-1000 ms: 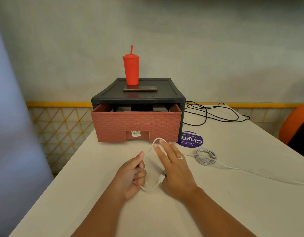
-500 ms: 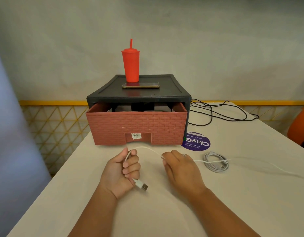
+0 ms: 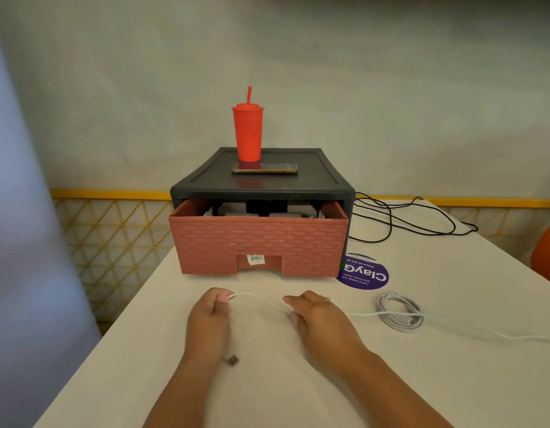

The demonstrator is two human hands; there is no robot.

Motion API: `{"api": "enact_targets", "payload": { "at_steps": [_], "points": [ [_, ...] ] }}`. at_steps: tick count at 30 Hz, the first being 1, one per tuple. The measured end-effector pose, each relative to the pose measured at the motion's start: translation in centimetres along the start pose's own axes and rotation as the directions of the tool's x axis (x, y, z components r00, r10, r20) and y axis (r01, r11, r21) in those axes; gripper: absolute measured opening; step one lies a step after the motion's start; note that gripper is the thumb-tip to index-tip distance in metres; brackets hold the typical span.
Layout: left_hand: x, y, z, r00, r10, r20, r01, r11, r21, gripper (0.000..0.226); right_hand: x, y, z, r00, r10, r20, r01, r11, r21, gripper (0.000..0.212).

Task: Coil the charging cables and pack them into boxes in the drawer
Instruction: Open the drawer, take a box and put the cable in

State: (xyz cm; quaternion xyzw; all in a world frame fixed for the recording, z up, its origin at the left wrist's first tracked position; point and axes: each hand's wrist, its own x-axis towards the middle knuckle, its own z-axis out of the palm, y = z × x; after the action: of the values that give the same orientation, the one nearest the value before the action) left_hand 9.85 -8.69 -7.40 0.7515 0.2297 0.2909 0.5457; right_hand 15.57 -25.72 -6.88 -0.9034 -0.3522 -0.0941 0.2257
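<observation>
Left hand (image 3: 209,319) and right hand (image 3: 318,319) are both gripping the white cable (image 3: 363,313), fingers curled round it; coiling is barely starting. Grey cable (image 3: 391,319) is lying coiled toward the desk's (image 3: 453,381) right edge, unpacked; drawer (image 3: 258,245) is standing open.

Lighting is soft, even and rather dim, with a warm cast; only a faint shadow lies under the drawer (image 3: 258,245) front. Wide-angle distortion stretches the tabletop (image 3: 391,381) toward the frame edges. The cable (image 3: 363,313) is smeared by motion blur, and the left margin is a bluish haze.
</observation>
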Motion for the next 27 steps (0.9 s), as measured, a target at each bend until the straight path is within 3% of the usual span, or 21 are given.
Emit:
{"api": "enact_targets", "payload": {
  "at_steps": [3, 5, 8, 10, 12, 15, 16, 18, 20, 23, 27],
  "points": [
    [1.1, -0.4, -2.7, 0.984, 0.032, -0.174, -0.049, 0.994, -0.095, 0.025, 1.2, -1.1, -1.0, 0.999, 0.002, 0.051, -0.001, 1.000, -0.013, 0.042],
    [2.1, -1.0, -4.6, 0.971, -0.047, -0.235, 0.015, 0.990, -0.139, 0.019, 1.9, -1.7, -1.3, 0.994, -0.001, 0.108, 0.000, 1.000, 0.008, 0.040],
    [3.0, -2.1, -6.6, 0.949, -0.124, -0.288, 0.104, 0.991, -0.085, 0.033, 2.8, -2.8, -1.4, 0.983, -0.053, 0.176, 0.033, 0.993, 0.114, 0.033],
    [2.9, -2.1, -7.0, 0.946, -0.106, -0.306, 0.090, 0.994, -0.066, 0.038, 4.1, -3.5, -2.1, 0.996, -0.069, 0.056, 0.062, 0.991, 0.118, 0.032],
    [2.7, -1.9, -7.1, 0.946, -0.102, -0.307, 0.081, 0.994, -0.080, 0.032, 5.9, -3.7, -3.5, 0.982, -0.055, -0.179, 0.062, 0.997, 0.036, 0.035],
    [2.6, -2.1, -7.5, 0.952, -0.114, -0.284, 0.094, 0.992, -0.082, 0.011, 8.7, -3.2, -5.9, 0.922, 0.017, -0.388, -0.061, 0.993, -0.101, 0.038],
    [2.6, -2.5, -7.9, 0.955, -0.110, -0.275, 0.092, 0.993, -0.079, 0.008, 9.4, -2.9, -6.6, 0.920, 0.074, -0.384, -0.126, 0.986, -0.112, 0.039],
    [2.6, -3.3, -8.8, 0.969, -0.077, -0.235, 0.075, 0.997, -0.015, 0.023, 10.5, -2.0, -7.5, 0.923, 0.188, -0.336, -0.230, 0.969, -0.087, 0.044],
    [2.1, -4.0, -9.6, 0.986, 0.016, -0.166, 0.009, 0.989, 0.146, 0.038, 11.3, -1.2, -7.9, 0.927, 0.262, -0.268, -0.290, 0.954, -0.071, 0.047],
    [1.5, -4.7, -10.4, 0.989, 0.115, -0.091, -0.078, 0.939, 0.334, 0.046, 12.0, -0.5, -8.2, 0.931, 0.322, -0.170, -0.342, 0.934, -0.106, 0.051],
    [2.0, -5.5, -10.2, 0.987, 0.137, -0.083, -0.089, 0.900, 0.427, 0.048, 12.5, -0.3, -9.0, 0.934, 0.322, -0.153, -0.341, 0.933, -0.117, 0.053]
  ]
}}
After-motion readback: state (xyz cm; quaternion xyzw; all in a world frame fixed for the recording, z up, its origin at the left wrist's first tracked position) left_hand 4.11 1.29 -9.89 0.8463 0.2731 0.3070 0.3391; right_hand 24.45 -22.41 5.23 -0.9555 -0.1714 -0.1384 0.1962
